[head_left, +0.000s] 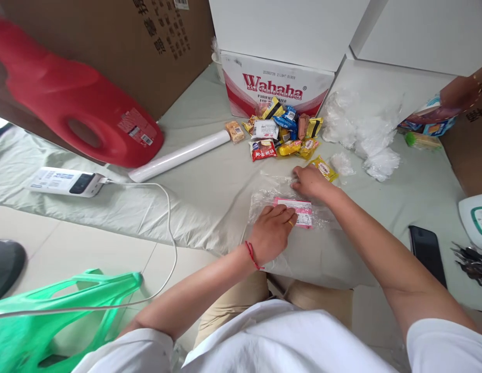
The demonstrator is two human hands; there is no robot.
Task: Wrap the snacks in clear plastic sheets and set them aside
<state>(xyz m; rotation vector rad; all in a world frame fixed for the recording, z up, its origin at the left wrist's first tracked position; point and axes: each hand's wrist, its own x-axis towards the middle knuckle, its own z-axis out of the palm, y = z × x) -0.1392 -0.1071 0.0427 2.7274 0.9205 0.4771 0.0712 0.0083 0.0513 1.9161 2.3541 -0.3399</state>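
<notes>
A pink-and-white packet (304,213) lies on the cloth-covered surface inside or under a clear plastic bag (260,199); I cannot tell which. My left hand (274,233), with a ring and a red wrist string, rests on the packet's left part, fingers stretched out and pressing it down. Just beyond, my right hand (311,182) has its fingers curled together at the bag's far edge, seemingly pinching the film. A yellow snack packet (324,169) lies beside that hand. Farther back is a pile of wrapped snacks (281,129), including a red packet (263,149).
A Wahaha carton (279,85) stands behind the snacks, with crumpled clear bags (361,129) to its right. At left are a white roll (182,155), a red jug (81,98) and a power bank (64,182) with a cable. A phone (427,254) and keys (472,263) lie right.
</notes>
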